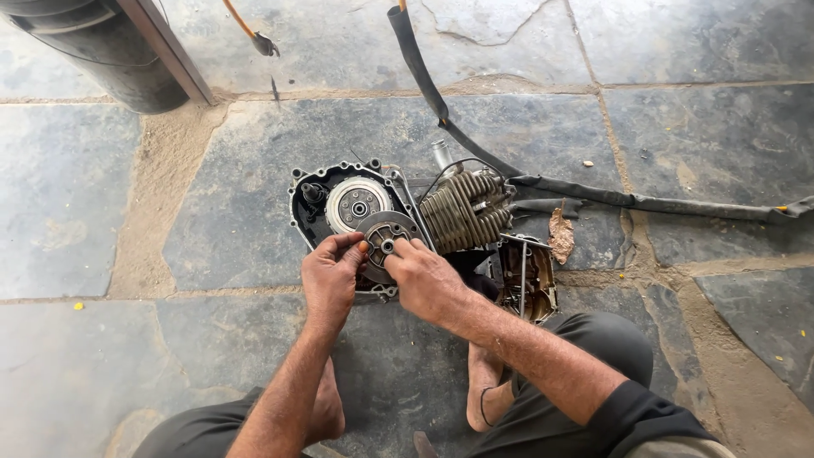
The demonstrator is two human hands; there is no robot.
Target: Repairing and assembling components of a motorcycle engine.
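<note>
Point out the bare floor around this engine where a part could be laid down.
Bare stone lies left of the engine case, up to the sandy joint, and in front of it by the left hand. More lies beyond the rubber strip. Crowded: around the finned cylinder, the open cover and the right hand.

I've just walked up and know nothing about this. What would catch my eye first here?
First, the opened engine lying on the stone floor mid-frame, its finned cylinder on the right side. Both hands meet at a round metal disc in the open case: the left hand pinches its left edge, the right hand its right. A black hose snakes from the top edge past the engine.
</note>
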